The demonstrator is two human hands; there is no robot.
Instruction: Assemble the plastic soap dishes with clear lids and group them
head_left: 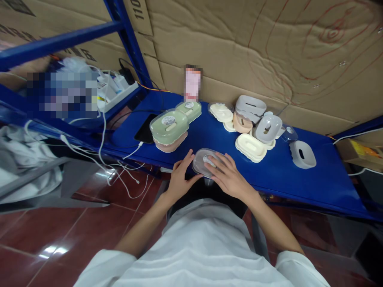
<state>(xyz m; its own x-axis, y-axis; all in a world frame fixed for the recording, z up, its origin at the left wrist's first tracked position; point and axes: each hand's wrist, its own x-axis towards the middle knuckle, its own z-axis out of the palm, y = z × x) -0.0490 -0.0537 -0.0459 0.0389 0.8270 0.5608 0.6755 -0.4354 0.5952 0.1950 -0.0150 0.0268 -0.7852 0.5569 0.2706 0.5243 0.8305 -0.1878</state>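
A grey soap box (200,160) with a clear lid and a round label lies at the front edge of the blue table, in front of me. My left hand (180,178) grips its left end, thumb at the near side and fingers at the far side. Across the right part of the lid rest the fingers of my right hand (229,178), hiding that end and part of the label. Just beyond, to the left, a green lidded soap box (167,131) is stacked on a pinkish one (171,144). Another green box (193,111) stands behind it.
Loose cream trays (250,147), grey box shells (269,127) and a peach part (242,122) are heaped right of centre. One grey shell (303,154) stands apart. A black phone (145,129) lies left; white cables (104,159) hang beside it. Cardboard (224,52) walls the back.
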